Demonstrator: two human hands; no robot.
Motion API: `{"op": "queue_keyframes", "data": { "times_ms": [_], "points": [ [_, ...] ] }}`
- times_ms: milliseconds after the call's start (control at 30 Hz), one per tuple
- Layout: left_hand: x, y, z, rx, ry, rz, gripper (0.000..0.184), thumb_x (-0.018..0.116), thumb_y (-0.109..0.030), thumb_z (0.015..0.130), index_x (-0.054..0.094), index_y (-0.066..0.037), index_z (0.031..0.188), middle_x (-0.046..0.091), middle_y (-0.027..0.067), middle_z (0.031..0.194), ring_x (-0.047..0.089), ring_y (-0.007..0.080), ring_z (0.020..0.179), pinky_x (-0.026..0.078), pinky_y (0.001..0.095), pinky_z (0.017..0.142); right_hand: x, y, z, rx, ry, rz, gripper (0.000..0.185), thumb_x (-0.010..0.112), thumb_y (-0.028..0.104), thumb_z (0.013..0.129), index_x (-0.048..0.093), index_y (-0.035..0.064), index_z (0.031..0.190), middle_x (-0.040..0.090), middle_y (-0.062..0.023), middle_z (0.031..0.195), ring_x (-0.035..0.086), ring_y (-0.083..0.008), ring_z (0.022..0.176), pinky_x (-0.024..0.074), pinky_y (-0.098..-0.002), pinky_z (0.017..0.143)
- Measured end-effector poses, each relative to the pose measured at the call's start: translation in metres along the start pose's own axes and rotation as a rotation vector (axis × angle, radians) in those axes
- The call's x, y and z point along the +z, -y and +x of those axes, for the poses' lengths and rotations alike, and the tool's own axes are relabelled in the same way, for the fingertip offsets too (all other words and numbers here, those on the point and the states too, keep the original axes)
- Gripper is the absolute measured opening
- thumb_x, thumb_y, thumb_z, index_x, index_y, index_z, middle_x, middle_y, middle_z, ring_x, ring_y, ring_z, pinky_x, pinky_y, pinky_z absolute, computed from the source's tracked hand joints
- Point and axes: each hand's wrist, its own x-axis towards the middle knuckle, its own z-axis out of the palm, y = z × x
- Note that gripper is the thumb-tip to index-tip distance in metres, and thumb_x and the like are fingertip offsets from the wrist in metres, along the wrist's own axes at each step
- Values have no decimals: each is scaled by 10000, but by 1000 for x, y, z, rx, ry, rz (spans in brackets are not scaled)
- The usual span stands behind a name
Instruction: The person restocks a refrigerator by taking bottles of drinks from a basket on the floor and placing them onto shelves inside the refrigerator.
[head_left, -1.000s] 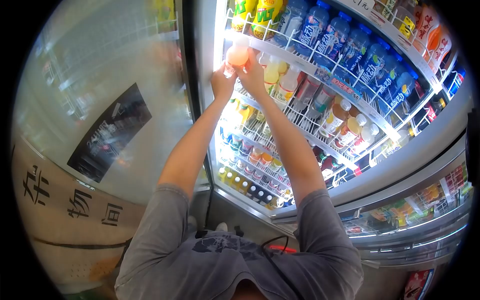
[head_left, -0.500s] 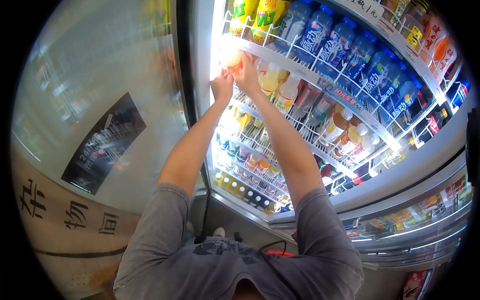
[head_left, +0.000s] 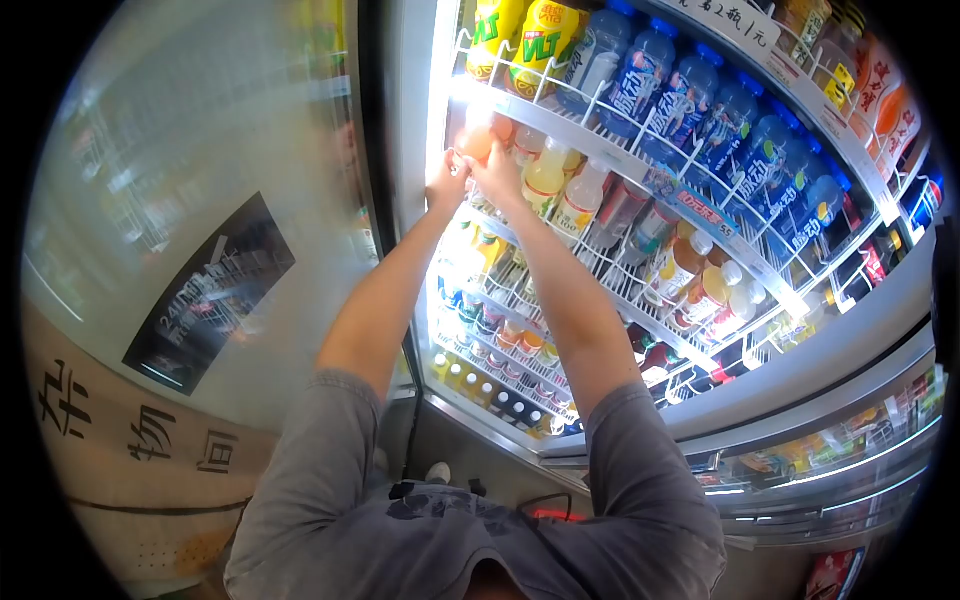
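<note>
Inside the lit drinks fridge, at the left end of the second visible shelf, an orange drink bottle (head_left: 474, 143) glows in the bright light. My right hand (head_left: 496, 178) has its fingers closed around the right side of this bottle. Close beside it, my left hand (head_left: 446, 180) is closed too, its fingertips pinched at the bottle's near lower side. Glare washes out the bottle's label and upper part. Just right of my right hand stand a pale yellow drink bottle (head_left: 546, 175) and a whitish drink bottle (head_left: 581, 200).
Above my hands, a white wire shelf guard (head_left: 640, 130) fronts yellow lemon tea bottles (head_left: 541, 45) and several blue drink bottles (head_left: 640, 75). The glass door (head_left: 200, 130) stands open at left. Lower shelves hold small bottles (head_left: 480, 385). Another chiller (head_left: 830, 440) runs along the right.
Both hands and the orange bottle appear slightly lower in view. The fridge shelves have shifted a little down and right as the camera moved.
</note>
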Motion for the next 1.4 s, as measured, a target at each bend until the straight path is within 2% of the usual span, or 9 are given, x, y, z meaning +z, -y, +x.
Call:
{"op": "queue_keyframes", "data": {
  "times_ms": [133, 400, 500, 533, 700, 833, 1033, 1200, 1400],
  "points": [
    [0, 16, 8, -54, 130, -95, 697, 651, -353, 877, 395, -65, 1458, 533, 170, 1364, 542, 298, 1241, 424, 381, 1012, -5, 18, 11, 325, 199, -141, 644, 742, 371, 814, 498, 0, 1281, 654, -254, 1106, 627, -395, 1058, 494, -458, 906],
    [4, 8, -12, 88, 108, 27, 653, 652, -172, 893, 355, -16, 1452, 513, 187, 1371, 501, 291, 1268, 391, 374, 1055, 2, -7, 21, 169, 156, -17, 593, 772, 299, 791, 536, -57, 1202, 620, -301, 1130, 602, -425, 1078, 466, -459, 955],
    [-22, -59, -55, -54, 100, 170, 678, 643, -160, 880, 333, -23, 1468, 553, 212, 1341, 537, 326, 1241, 414, 385, 1035, 10, -19, 9, 143, 30, -102, 608, 747, 280, 808, 521, -76, 1246, 597, -315, 1182, 588, -417, 1115, 449, -452, 986],
    [-17, -59, -62, -29, 19, 271, 627, 586, -137, 866, 378, -10, 1444, 617, 250, 1199, 619, 409, 1066, 479, 457, 928, 2, -14, 1, 101, -19, -61, 620, 729, 260, 822, 498, -84, 1284, 598, -316, 1187, 600, -407, 1109, 465, -438, 972],
    [3, -41, -117, 258, -307, 131, 435, 564, -83, 870, 546, -32, 1302, 612, 189, 1207, 562, 354, 1126, 441, 434, 970, -66, 23, -86, 151, 16, 455, 438, 571, 130, 955, 498, -65, 1340, 680, -218, 1127, 678, -232, 1044, 544, -319, 889],
    [8, -69, -198, 48, -134, -238, 356, 480, -137, 998, 512, -64, 1345, 580, 118, 1231, 548, 199, 1138, 445, 354, 950, -116, 28, -176, 273, -29, 737, 347, 528, 105, 964, 568, -44, 1275, 712, -177, 1053, 693, -187, 1004, 548, -297, 847],
    [32, -116, -311, 32, 34, -447, 368, 392, -275, 1030, 527, -29, 1269, 564, 82, 1114, 527, 184, 1055, 402, 334, 930, -223, 32, -311, 425, -77, 711, 343, 521, 105, 992, 553, -16, 1311, 700, -136, 1098, 674, -174, 1029, 537, -283, 883],
    [74, -165, -399, -24, 311, -743, 266, 440, -197, 998, 581, 0, 1106, 609, 67, 887, 581, 164, 837, 453, 313, 818, -322, 50, -400, 510, -252, 674, 390, 538, 101, 997, 503, -20, 1366, 668, -146, 1158, 639, -197, 1086, 501, -311, 949],
    [129, -221, -515, 15, 638, -909, 211, 481, -139, 984, 606, 6, 1072, 639, 82, 892, 606, 159, 842, 476, 295, 806, -420, 69, -501, 531, -542, 629, 406, 571, 147, 993, 503, -34, 1351, 643, -182, 1194, 624, -242, 1124, 506, -358, 981]
  ]
}}
